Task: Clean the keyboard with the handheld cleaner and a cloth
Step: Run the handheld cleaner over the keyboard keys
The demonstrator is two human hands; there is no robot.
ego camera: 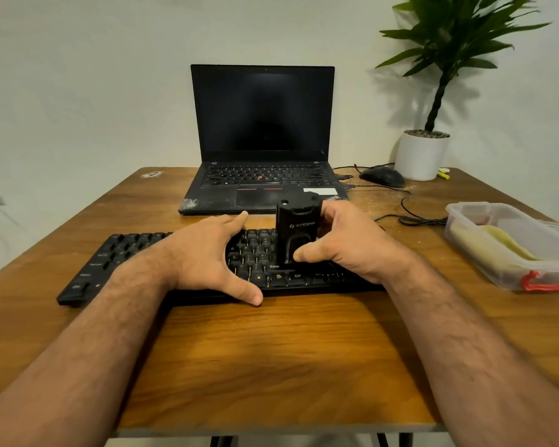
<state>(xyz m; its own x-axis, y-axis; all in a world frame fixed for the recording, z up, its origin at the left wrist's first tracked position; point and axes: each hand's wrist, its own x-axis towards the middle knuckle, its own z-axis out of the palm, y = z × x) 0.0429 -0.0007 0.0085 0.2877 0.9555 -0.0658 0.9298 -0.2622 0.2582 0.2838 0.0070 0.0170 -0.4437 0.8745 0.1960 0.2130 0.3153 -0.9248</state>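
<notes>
Two hands are down on the black keyboard point(207, 269), which lies across the middle of our wooden table point(271, 350) with its long edge facing us. Our right hand point(346, 243) is wrapped around the black handheld cleaner point(299, 230), thumb on the near face low down and fingers curled round the far side, so it's a proper grip. The cleaner stands upright with its bottom end down on the keys, just above the right Shift and Ctrl, so roughly right of the middle of the board. Our left hand point(207, 253) isn't holding anything; the fingers are spread and fairly straight, palm lying over the middle keys, thumb reaching down past the near edge of the keyboard onto the table, and the index finger pointing toward the far edge. The two hands sit close, with the cleaner between them. Behind the keyboard there's an open laptop point(262, 140) with a dark screen, and a black mouse point(383, 176) to its right with cables trailing over the wood. A potted plant point(433, 91) in a white pot stands in the far right corner. Off to our right is a clear plastic box point(497, 246) with red clips, and inside it is a yellowish cloth point(510, 243), well apart from the keyboard.
</notes>
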